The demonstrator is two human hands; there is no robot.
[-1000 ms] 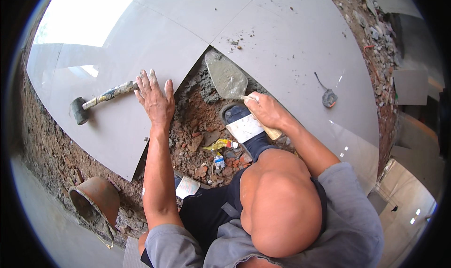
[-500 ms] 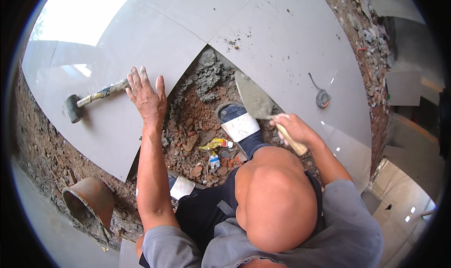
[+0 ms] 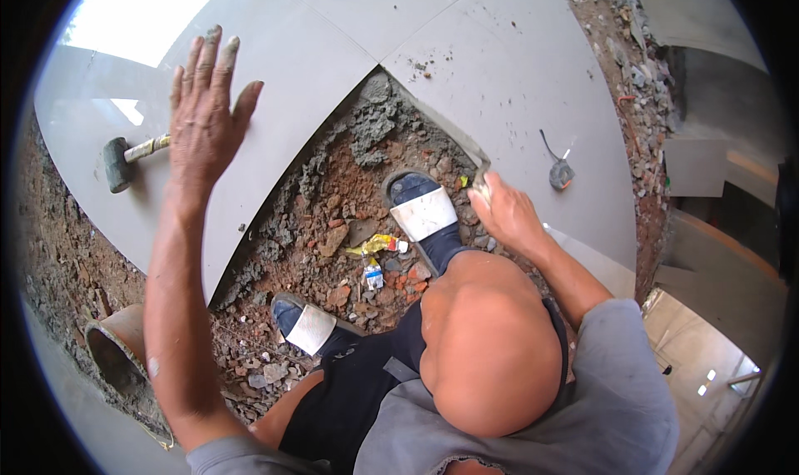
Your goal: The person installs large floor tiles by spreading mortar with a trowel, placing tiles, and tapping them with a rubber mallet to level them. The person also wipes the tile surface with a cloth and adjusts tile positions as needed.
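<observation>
Versus earlier: open left hand (image 3: 204,109) moved forward-left over glossy light-grey floor tiles (image 3: 333,34), now hiding part of the handle of a dark-headed mallet (image 3: 119,165); contact unclear. Right hand (image 3: 505,213), well apart, clamped on grey metal trowel (image 3: 477,154), its blade now edge-on along tile edge just ahead. Between hands: reddish-brown rubble soil (image 3: 333,238). Grey-orange tape measure (image 3: 561,175) right of right hand; brownish round bucket (image 3: 121,338) left of left forearm.
</observation>
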